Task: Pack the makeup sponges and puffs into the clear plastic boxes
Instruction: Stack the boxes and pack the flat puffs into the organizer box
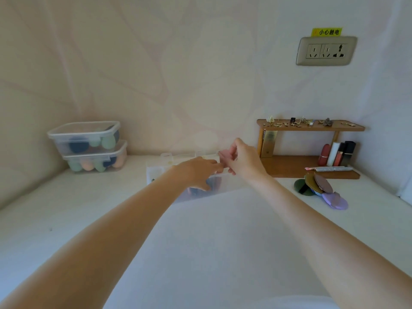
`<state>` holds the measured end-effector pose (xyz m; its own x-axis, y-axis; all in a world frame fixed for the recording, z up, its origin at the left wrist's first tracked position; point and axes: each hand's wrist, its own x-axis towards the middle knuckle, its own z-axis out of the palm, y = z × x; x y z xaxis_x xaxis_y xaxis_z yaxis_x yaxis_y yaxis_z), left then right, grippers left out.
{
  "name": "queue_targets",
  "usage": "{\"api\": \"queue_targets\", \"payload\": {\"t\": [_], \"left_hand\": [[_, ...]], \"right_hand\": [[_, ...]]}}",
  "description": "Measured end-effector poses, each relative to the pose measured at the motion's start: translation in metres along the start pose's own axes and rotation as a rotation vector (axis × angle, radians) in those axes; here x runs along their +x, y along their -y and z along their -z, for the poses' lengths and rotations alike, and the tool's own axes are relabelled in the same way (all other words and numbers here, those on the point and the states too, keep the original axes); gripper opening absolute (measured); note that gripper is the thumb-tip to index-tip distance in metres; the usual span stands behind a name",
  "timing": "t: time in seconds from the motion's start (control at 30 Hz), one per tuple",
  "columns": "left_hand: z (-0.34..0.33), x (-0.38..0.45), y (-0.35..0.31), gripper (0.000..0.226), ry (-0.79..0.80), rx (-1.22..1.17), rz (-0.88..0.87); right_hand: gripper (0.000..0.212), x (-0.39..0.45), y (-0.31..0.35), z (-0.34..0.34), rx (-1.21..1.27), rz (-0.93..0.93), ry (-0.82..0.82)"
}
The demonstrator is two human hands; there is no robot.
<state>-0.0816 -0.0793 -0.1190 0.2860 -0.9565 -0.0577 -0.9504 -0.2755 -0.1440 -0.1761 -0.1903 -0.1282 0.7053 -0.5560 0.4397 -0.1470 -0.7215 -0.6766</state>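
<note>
Now rt grip [242, 158] pinches pink puff [223, 157] over clear box [225, 184]; lt grip [198, 172] apart.

A white worktop [211, 230] carries two stacked lidded boxes [89, 147] of sponges at back left and an open clear box [156, 172] mid-back. At right stand a wooden shelf [310, 166] and, just before it, fanned flat puffs [321, 190].

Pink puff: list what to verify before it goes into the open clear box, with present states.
1. Pink puff pinched by right hand: ok.
2. Open clear box steadied by left hand: ok.
3. Box lid out of the way: ok, raised behind.
4. Room left inside the box: cannot tell, hands hide it.
5. Loose puffs still waiting at right: not ok, unpacked.
</note>
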Motion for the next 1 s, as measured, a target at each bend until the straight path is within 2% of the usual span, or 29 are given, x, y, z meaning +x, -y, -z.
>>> {"api": "queue_targets", "payload": {"t": [0.1,0.2,0.33,0.57,0.7,0.87,1.0], "left_hand": [[-0.002,0.001,0.001,0.035,-0.02,-0.083,0.055],[-0.003,-0.001,0.002,0.037,-0.064,-0.133,0.051],[-0.007,-0.001,0.006,0.041,-0.123,-0.199,0.04],[-0.017,-0.001,0.008,0.047,-0.121,-0.224,0.037],[-0.017,-0.005,0.003,0.054,-0.123,-0.227,0.009],[-0.011,-0.007,-0.01,0.066,-0.116,-0.254,-0.058],[-0.008,-0.004,-0.017,0.058,-0.1,-0.338,-0.098]], "right_hand": [[0.011,-0.001,-0.001,-0.009,-0.305,0.131,0.096],[0.008,0.001,0.0,-0.012,-0.392,0.134,0.091],[0.024,0.006,0.0,-0.013,-0.396,0.177,0.187],[0.019,0.007,0.007,-0.014,-0.462,0.078,0.392],[0.032,0.005,0.009,-0.009,-0.469,0.021,0.414],[0.034,0.0,0.007,0.008,-0.431,-0.063,0.44],[0.031,-0.011,0.003,0.02,-0.468,-0.031,0.459]]}}
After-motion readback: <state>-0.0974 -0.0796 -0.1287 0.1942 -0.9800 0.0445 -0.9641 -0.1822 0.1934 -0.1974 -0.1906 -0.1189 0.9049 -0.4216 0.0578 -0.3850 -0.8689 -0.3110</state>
